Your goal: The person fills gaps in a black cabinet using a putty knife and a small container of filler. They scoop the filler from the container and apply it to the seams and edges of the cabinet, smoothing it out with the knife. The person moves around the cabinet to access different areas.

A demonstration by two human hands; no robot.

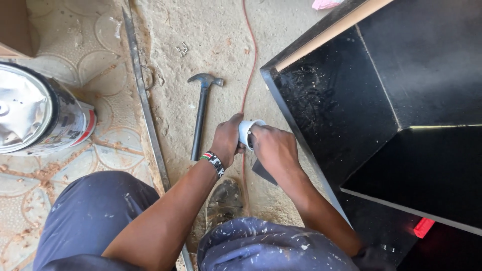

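Between your hands, a small white roll of tape [247, 131] is gripped by your left hand [227, 140] and your right hand [273, 148]. Just left of them a hammer [201, 113] lies on the dusty floor [211, 40]; a black cabinet [381, 100] stands right.

Bright even daylight, soft short shadows under the hammer [201, 113] and arms, strong glare on the crinkled silver tin [35, 113] at left, black cabinet panels [401, 100] dark and low in detail, sharp centre, slight wide-angle stretch at edges
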